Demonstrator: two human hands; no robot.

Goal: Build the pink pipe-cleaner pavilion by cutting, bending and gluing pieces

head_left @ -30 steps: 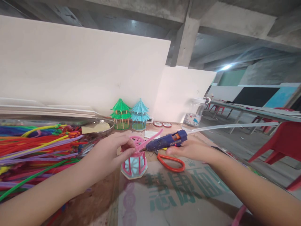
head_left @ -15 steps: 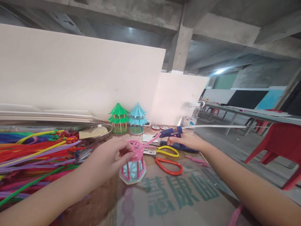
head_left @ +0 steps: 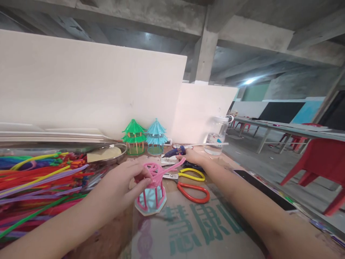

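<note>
Between the thumb and fingers of my left hand point(head_left: 125, 183) is the top of a small pink pipe-cleaner pavilion model point(head_left: 156, 177). Pink posts join its top to a light blue, many-sided base point(head_left: 151, 207) on the table. A loose pink strip point(head_left: 176, 164) sticks out from its top toward the right. Farther back, my right hand point(head_left: 192, 157) is closed around a dark blue glue gun point(head_left: 174, 151), its nozzle pointing left above a white card point(head_left: 165, 158). Scissors point(head_left: 171, 176) with one yellow and one red-orange handle lie just right of the model.
Pipe cleaners point(head_left: 40, 187) in many colours cover the left side. A metal dish point(head_left: 124, 148), a green pavilion point(head_left: 134, 127) and a blue pavilion point(head_left: 156, 130) stand at the back. A water bottle point(head_left: 217, 138) and a dark phone-like slab point(head_left: 265, 190) are right.
My right hand has carried the glue gun back and left, away from the pink strip, which now sticks out free. My left hand still holds the model.
</note>
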